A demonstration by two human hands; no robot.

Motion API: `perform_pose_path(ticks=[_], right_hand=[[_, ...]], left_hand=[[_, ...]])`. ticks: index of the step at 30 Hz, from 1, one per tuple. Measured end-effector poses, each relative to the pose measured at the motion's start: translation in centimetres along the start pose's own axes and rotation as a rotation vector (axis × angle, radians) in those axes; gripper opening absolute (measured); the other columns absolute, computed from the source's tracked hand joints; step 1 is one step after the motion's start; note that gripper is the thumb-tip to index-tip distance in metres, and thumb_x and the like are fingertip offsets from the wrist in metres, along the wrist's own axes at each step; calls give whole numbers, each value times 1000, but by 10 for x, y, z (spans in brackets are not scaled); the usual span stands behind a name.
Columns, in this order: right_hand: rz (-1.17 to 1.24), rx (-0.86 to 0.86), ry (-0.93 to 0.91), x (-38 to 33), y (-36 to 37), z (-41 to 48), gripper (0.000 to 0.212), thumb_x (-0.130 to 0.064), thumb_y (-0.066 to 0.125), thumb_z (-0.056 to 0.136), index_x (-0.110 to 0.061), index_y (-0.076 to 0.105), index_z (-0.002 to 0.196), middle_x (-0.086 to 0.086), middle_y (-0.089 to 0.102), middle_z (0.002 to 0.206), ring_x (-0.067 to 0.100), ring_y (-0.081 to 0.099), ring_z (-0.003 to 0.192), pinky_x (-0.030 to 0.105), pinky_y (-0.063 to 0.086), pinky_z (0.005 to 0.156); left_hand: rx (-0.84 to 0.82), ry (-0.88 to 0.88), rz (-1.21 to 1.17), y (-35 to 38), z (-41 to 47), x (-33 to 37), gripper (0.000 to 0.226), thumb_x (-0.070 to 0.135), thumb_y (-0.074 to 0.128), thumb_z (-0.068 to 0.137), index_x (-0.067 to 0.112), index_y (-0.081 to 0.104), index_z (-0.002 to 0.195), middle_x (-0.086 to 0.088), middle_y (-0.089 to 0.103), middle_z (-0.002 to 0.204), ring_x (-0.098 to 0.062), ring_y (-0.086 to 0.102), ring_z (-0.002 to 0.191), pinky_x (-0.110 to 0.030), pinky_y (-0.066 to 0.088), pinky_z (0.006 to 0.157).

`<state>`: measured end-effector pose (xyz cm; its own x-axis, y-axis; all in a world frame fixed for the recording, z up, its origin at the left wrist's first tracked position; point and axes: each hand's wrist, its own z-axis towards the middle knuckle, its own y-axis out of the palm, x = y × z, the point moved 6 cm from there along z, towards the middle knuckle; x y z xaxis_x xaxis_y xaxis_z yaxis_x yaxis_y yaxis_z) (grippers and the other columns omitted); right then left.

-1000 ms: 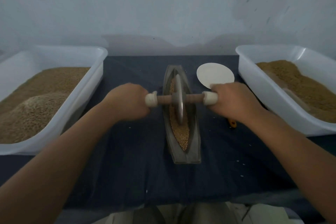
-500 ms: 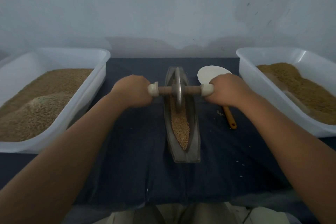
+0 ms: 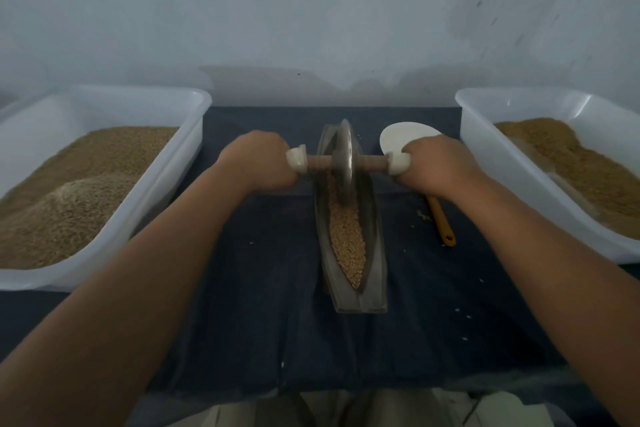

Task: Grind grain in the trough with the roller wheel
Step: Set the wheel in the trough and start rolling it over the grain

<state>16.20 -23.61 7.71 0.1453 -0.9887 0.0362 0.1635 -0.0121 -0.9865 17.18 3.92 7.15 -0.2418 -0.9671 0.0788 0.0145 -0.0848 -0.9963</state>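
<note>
Fingers [image 3: 278,150] of my left hand [image 3: 258,163] are curled fully round the left end of the axle [image 3: 318,162]; those of my right hand [image 3: 438,165] grip the right end the same way. Finding: a matched hold on either side keeps the wheel [image 3: 345,159] upright and, I judge, puts even weight on its rim.

Wheel stands at the far end of the trough [image 3: 377,253], lower edge down in the groove. Grain [image 3: 346,236] lies along the groove from the wheel to the near tip. The kernels there look whole, so I rate the grinding far from done.

Trough lies lengthwise to me at mid-bench [image 3: 259,305], which suits a push-pull stroke. Left tub [image 3: 194,149] and right tub [image 3: 485,156], both holding grain, flank it, presumably for refilling and emptying.

A white disc [image 3: 398,135] and an orange tool [image 3: 441,222] lie just right of the trough, partly hidden by my right hand. Stray kernels lie near the tool. Risk: overrunning the far tip would spill more.
</note>
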Motion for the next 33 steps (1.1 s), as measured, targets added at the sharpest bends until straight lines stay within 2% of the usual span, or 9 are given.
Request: perform_pose_path(ticks=[4, 8, 12, 17, 22, 25, 27, 30, 33], right_hand=[[54, -122, 16, 6, 8, -33, 25, -47, 66, 88, -28, 61, 73, -6, 65, 74, 13, 58, 69, 32, 46, 59], [88, -156, -67, 11, 4, -82, 25, -58, 55, 70, -33, 60, 71, -10, 61, 64, 5, 57, 62, 30, 44, 53], [39, -77, -50, 6, 1, -55, 30, -59, 56, 74, -30, 59, 67, -7, 60, 63, 12, 58, 61, 31, 48, 53], [-10, 59, 22, -1, -6, 2, 30, -42, 64, 85, -22, 59, 63, -4, 58, 64, 15, 52, 59, 30, 43, 54], [32, -196, -29, 8, 3, -38, 25, -52, 63, 78, -29, 63, 69, -6, 63, 69, 9, 59, 64, 30, 41, 52], [85, -284, -74, 13, 8, -80, 28, -60, 56, 65, -33, 63, 67, -10, 62, 63, 2, 59, 57, 27, 40, 48], [95, -246, -53, 14, 10, -75, 28, -61, 58, 69, -33, 62, 67, -11, 61, 65, 4, 58, 60, 29, 42, 50], [18, -53, 16, 5, 3, -38, 36, -61, 60, 83, -29, 59, 67, -7, 61, 66, 16, 58, 63, 34, 50, 58], [-43, 78, 36, -7, -12, -4, 33, -42, 63, 88, -20, 57, 64, 0, 57, 62, 23, 55, 58, 30, 45, 53]], left_hand=[[-61, 95, 39, 2, -24, 8, 28, 45, 67, 87, 23, 63, 71, 7, 62, 69, -19, 64, 70, -33, 50, 63], [-32, 179, 59, 15, -68, 3, 30, 54, 59, 81, 27, 60, 67, 10, 59, 60, -6, 59, 57, -25, 41, 49], [34, 49, 18, 20, -50, -4, 37, 56, 55, 80, 24, 59, 62, 8, 59, 58, -11, 58, 55, -26, 37, 48], [151, -127, 22, 6, 0, -6, 43, 61, 58, 84, 22, 62, 68, 3, 63, 70, -19, 60, 63, -30, 44, 55], [20, 19, 27, 10, -40, -2, 28, 48, 59, 81, 25, 62, 66, 6, 63, 66, -16, 61, 61, -33, 54, 59], [75, 138, 69, 12, -76, 4, 28, 51, 55, 72, 27, 55, 57, 10, 54, 52, -8, 54, 49, -25, 41, 46], [62, 117, 85, 12, -68, 4, 26, 49, 58, 72, 27, 55, 57, 10, 54, 52, -9, 54, 48, -24, 36, 46], [29, -3, 53, 9, -26, -1, 28, 48, 62, 79, 24, 58, 64, 7, 60, 64, -14, 58, 57, -27, 38, 50], [82, -97, 39, 3, 9, -8, 37, 56, 63, 83, 21, 60, 71, 2, 65, 75, -20, 60, 65, -32, 45, 58]])
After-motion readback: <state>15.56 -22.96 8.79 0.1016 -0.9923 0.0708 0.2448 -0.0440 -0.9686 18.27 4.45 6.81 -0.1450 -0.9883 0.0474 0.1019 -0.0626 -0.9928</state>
